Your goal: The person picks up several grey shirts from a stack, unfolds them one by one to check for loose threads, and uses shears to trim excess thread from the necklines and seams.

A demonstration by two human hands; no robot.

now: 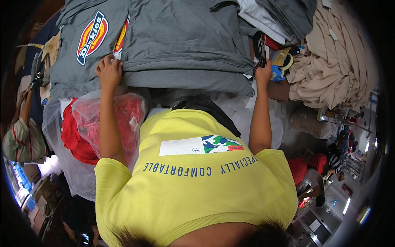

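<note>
A grey T-shirt (185,37) lies spread in front of me, its near edge gathered in long folds. At the left of those folds my left hand (109,72) has its fingers curled on the grey cloth, just below a partly covered colourful print. My right hand (263,73) is closed around the handles of black scissors (260,51) at the right end of the folds. The fingers partly hide the handles. Left of my left hand, another grey T-shirt (68,61) carries a big red, yellow and blue print.
Beige cloth (329,61) is heaped at the right, beside a roll of tape (287,62). Clear plastic bags with red cloth (123,109) hang below the table edge. At the far left another person's arm (26,105) reaches toward an iron (38,72). More people work at the lower right.
</note>
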